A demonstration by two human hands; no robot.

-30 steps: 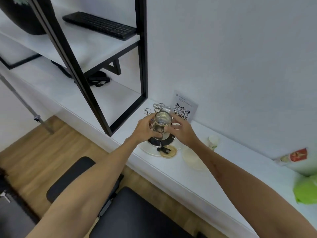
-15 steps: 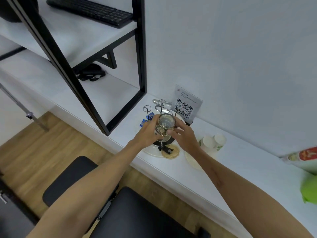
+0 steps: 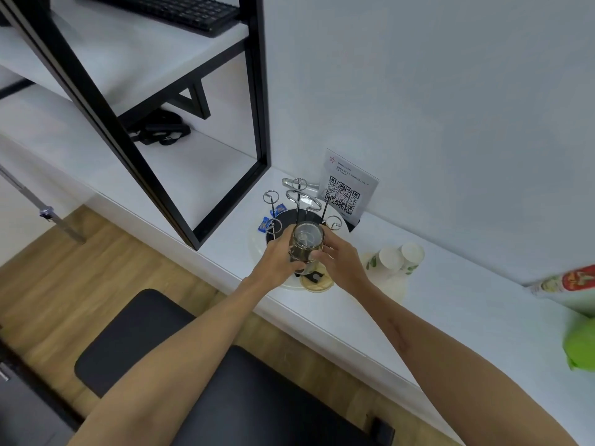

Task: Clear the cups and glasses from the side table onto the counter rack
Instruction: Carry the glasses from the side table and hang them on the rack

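Both hands, left hand [image 3: 279,256] and right hand [image 3: 341,256], grasp the upturned glass [image 3: 306,244] over the rack [image 3: 297,207] on the desk [image 3: 450,304] — miss the peg and it could tip or chip.

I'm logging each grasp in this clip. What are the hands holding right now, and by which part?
A clear glass, gripped by its sides: left hand on one side, right hand on the other, over the rack.
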